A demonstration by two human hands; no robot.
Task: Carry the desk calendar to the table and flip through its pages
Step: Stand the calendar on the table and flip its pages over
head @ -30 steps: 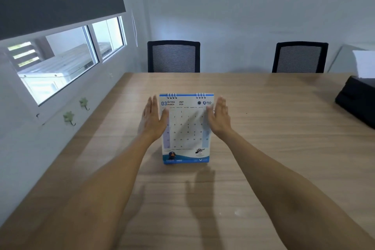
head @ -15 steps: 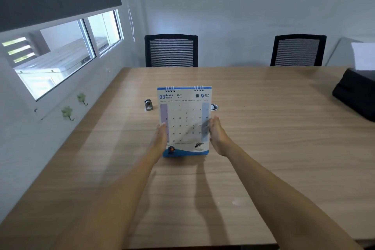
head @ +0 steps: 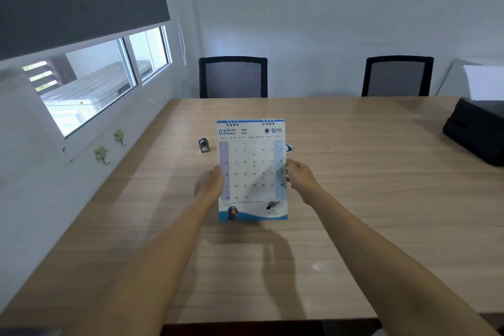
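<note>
The desk calendar (head: 252,169) is white with a blue wire-bound top and shows the March page. It is upright and lifted above the wooden table (head: 354,199), casting a shadow on the wood below it. My left hand (head: 210,185) grips its left edge and my right hand (head: 300,177) grips its right edge, about halfway up. Most of my fingers are hidden behind the calendar.
A small metal object (head: 203,145) lies on the table behind the calendar's left side, and a round item (head: 289,148) peeks out at its right. A black printer (head: 477,133) sits at the right edge. Two black chairs (head: 233,77) (head: 397,76) stand at the far side; a window wall is left.
Both hands closed on the calendar's sides and raised it off the table toward me. The view pulled back, showing the table's near edge and the small objects behind the calendar.
</note>
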